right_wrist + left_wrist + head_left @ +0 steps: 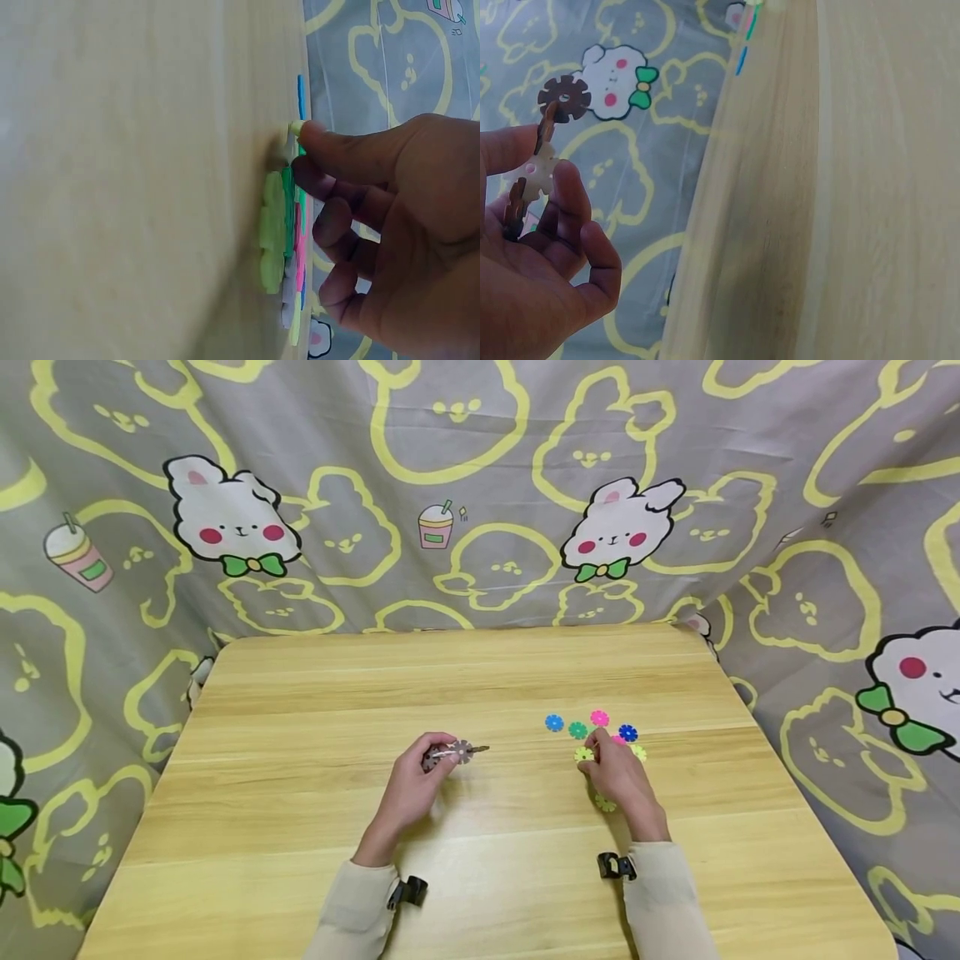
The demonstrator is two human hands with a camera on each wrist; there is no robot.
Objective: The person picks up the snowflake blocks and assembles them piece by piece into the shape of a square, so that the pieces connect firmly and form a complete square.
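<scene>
Above the table (pixel 495 877), notched brown discs (pixel 574 103), interlocked

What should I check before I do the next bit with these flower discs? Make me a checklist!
1. Left hand has the chain: ok, it is pinched between thumb and fingers.
2. Right hand has a yellow disc: ok, thumb and finger pinch it.
3. Yellow disc touching the chain: not ok if you want to join them; they are apart.
4. Slots lined up: cannot tell, the pieces are too far from each other.
5. Spare discs close by: ok, a blue disc, a green disc and a pink disc lie on the table near the right hand.
</scene>
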